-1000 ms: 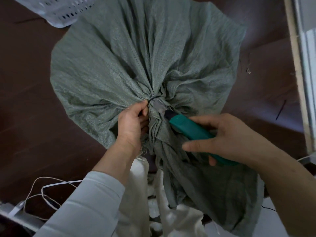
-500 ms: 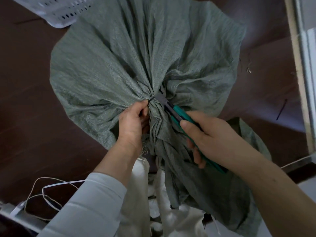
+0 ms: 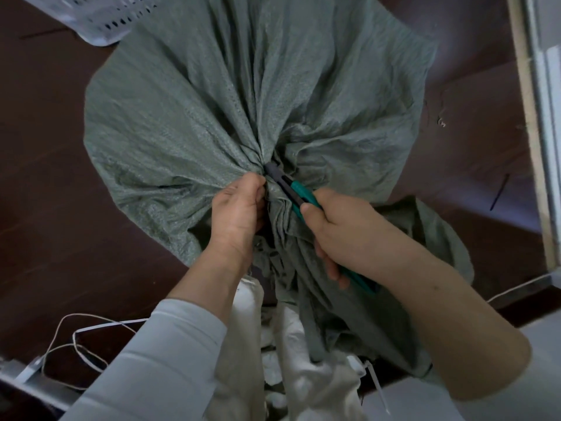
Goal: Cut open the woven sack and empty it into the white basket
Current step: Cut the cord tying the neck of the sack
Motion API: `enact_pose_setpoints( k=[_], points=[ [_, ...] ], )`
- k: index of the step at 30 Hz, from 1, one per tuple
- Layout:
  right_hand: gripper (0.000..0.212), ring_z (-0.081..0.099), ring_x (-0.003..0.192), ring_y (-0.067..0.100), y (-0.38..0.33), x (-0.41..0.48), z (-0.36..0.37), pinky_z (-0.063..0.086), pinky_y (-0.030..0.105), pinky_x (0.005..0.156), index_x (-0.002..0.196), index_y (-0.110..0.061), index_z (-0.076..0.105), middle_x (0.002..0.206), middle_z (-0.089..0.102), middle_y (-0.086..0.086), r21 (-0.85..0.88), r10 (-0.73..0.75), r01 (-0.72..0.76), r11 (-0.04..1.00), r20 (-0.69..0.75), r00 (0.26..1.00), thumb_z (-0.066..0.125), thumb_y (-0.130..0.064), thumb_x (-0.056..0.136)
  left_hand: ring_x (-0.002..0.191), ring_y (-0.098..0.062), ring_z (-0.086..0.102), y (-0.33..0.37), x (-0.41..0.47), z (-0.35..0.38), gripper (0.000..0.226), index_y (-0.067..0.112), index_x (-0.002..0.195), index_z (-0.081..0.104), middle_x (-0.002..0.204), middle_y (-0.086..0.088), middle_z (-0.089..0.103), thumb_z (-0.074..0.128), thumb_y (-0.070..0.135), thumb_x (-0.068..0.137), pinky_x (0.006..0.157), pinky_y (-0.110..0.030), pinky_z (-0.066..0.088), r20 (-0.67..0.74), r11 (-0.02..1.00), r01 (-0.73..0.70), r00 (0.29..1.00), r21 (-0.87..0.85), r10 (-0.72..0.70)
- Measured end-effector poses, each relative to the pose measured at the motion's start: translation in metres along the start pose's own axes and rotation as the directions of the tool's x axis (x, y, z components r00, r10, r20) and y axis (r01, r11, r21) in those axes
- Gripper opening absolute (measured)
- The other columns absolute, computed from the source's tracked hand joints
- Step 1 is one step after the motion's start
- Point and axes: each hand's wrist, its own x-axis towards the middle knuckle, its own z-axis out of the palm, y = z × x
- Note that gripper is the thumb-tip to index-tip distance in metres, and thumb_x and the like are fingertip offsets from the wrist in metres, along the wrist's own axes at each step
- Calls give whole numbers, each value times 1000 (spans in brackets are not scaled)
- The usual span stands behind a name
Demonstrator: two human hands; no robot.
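A full grey-green woven sack [image 3: 212, 101] lies on the dark brown floor, its neck gathered tight at the centre of the view. My left hand [image 3: 238, 214] pinches the bunched neck just left of the tie. My right hand [image 3: 343, 235] grips a teal utility knife [image 3: 299, 194]; its dark tip presses into the gathered neck where the folds meet. The tie itself is hidden under the knife tip and folds. The loose sack mouth hangs down toward me. A corner of the white basket [image 3: 94, 16] shows at the top left, touching the sack's far side.
White cloth [image 3: 252, 344] hangs below my hands near the bottom centre. Thin white cords [image 3: 79, 329] lie looped on the floor at the lower left beside a metal bar. A pale wooden frame [image 3: 528, 117] runs down the right edge. Small dark scraps dot the floor at the right.
My right hand has turned and pushed the knife up and left, so its tip now sits in the gathered neck. My left hand has kept its pinch on the neck.
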Motion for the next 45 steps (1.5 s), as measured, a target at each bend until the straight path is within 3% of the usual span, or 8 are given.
enact_pose_setpoints(
  k=[4,14,21,27,35,39,42,45],
  points=[
    [22,52,45,21,1,11,9,42,27,37,94,-9,42,76,61,14,-11,-7,7,1000,-39,999,35,-29,100,29,-6,23,-3,0,0,38,19,52,30,33,11,28,47,14,85,34,-11,22,-2,1000,25,1000,-5,-25],
    [19,53,41,18,3,-13,19,46,29,39,96,-14,41,70,59,10,54,38,-41,998,50,998,34,-32,99,28,-6,24,-3,-2,-7,43,22,46,30,31,10,28,48,19,84,33,-11,20,-65,982,98,992,-162,-109],
    [25,60,80,28,-3,4,29,44,32,61,112,-5,46,89,58,13,-118,-91,84,989,-56,994,34,-25,100,21,-2,32,-6,-18,5,44,15,47,35,24,3,35,45,10,90,30,-6,25,-125,983,55,989,-176,-78],
    [25,50,53,22,10,-11,22,43,31,48,107,-8,44,84,64,19,-40,-97,96,995,-13,995,34,-29,99,27,-6,31,-9,-13,-3,55,17,29,39,28,7,34,47,20,84,34,-11,27,-79,964,97,990,-246,-120],
    [26,55,71,24,9,0,20,36,30,57,113,-8,43,81,52,8,-351,-226,177,920,-103,969,32,-28,100,29,-7,18,-9,-15,-7,43,23,44,27,30,8,23,45,21,84,32,-16,14,-77,971,120,987,-205,-138],
    [29,63,93,26,48,-23,37,46,31,72,123,-11,45,105,65,9,-549,-146,132,825,19,989,32,-25,100,38,-10,14,30,-3,-9,53,22,35,26,37,7,19,39,20,87,41,-26,9,-11,970,-12,1000,-242,10],
    [21,61,62,14,57,-41,20,46,26,60,93,-21,53,69,62,-2,-95,32,-42,995,-102,994,38,-34,99,38,-10,15,23,-8,-15,45,23,42,29,38,9,22,41,19,86,44,-28,8,-10,997,-23,1000,-77,22],
    [39,52,37,13,55,-46,-7,45,21,45,65,-10,54,44,57,6,347,100,2,938,-275,956,53,-39,90,36,-9,16,-8,-21,-31,41,19,48,35,39,8,22,44,19,87,42,-27,9,-45,999,35,998,-12,-35]
  ],
)
